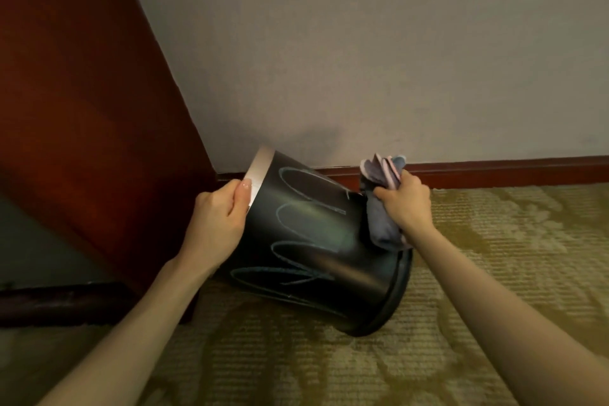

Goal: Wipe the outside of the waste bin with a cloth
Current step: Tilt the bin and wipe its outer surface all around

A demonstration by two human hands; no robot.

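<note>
The waste bin (306,241) lies tipped on the carpet (494,273), long axis running left-rim to right-base, left hand (219,217) closed on its rim, right hand (407,204) clutching the cloth (382,208) at the base end.

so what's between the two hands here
In the head view, the tilted black waste bin spans the gap: the left hand grips its rim end, and the right hand presses a grey cloth near its base.

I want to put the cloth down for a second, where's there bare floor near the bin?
Carpet right of the bin, below the baseboard, is bare; so is the carpet in front. The left is crowded: wooden panel, left hand on the rim.
</note>
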